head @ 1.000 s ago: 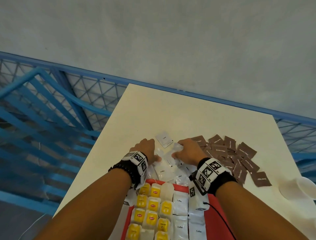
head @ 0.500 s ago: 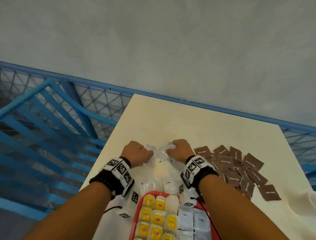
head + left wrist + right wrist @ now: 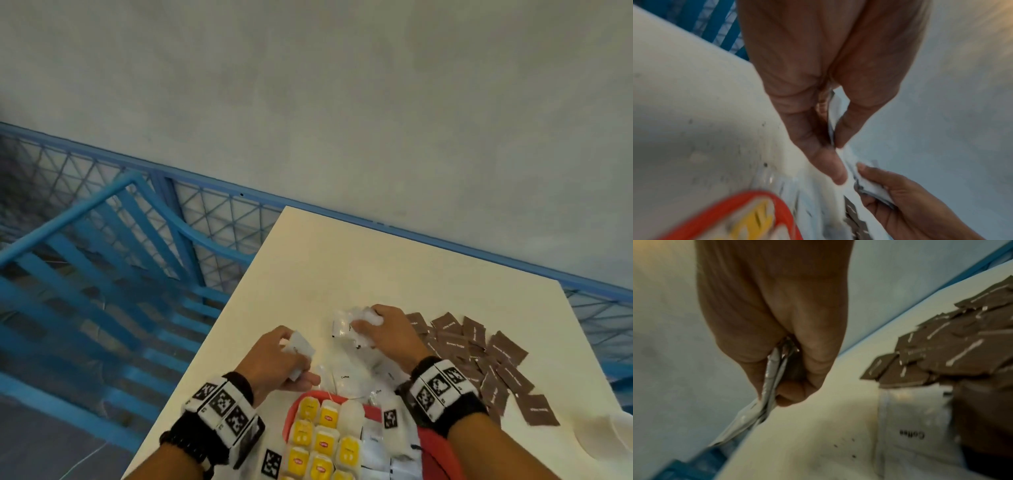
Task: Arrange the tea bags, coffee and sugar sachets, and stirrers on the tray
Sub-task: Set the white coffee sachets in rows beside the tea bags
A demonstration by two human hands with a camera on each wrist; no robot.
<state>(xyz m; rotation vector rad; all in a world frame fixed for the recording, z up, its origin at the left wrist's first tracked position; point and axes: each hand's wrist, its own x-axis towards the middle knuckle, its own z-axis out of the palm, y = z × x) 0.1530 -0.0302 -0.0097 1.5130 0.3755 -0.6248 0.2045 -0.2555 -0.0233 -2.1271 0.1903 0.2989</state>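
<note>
My left hand (image 3: pixel 292 362) pinches a few white coffee sachets (image 3: pixel 300 345) just above the table, close to the red tray's (image 3: pixel 295 407) far left corner. In the left wrist view the thumb and fingers (image 3: pixel 830 162) clamp the sachets (image 3: pixel 835 113) edge-on. My right hand (image 3: pixel 367 324) grips a bunch of white sachets (image 3: pixel 344 329) farther out over the table; its wrist view shows that stack (image 3: pixel 771 379) squeezed in the fist. Rows of yellow tea bags (image 3: pixel 324 442) and white sachets (image 3: pixel 376 452) fill the tray. No stirrers are visible.
Loose white coffee sachets (image 3: pixel 346 377) lie between the tray and my hands. A heap of brown sugar sachets (image 3: pixel 479 356) spreads to the right. A white paper cup (image 3: pixel 613 435) stands at the right edge. Blue metal racks (image 3: pixel 102 274) stand left of the table.
My hands have parted, each holding white sachets. The left has pulled back toward the tray's corner; the right remains farther out beside the brown sachets.
</note>
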